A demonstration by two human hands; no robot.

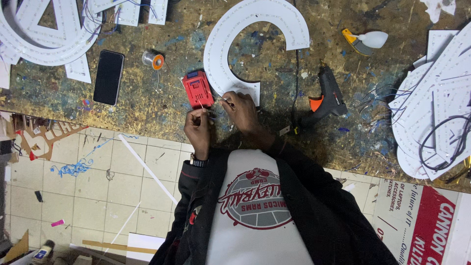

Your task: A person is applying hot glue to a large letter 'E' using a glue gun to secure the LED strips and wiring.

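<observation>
My left hand [198, 125], with a watch at the wrist, pinches a thin white wire just below a red battery pack [197, 88] lying on the paint-stained workbench [162, 105]. My right hand [239, 109] is close beside it, its fingertips closed on a thin wire end by the lower tip of a large white C-shaped letter panel [221, 44] dotted with small lights. The two hands are nearly touching. What exactly lies between the fingertips is too small to make out.
A black glue gun [327, 98] lies to the right, a solder spool [153, 60] and a dark phone [108, 77] to the left. More white letter panels with wires are stacked at far right [431, 108] and top left [44, 34]. Tiled floor with scraps lies lower left.
</observation>
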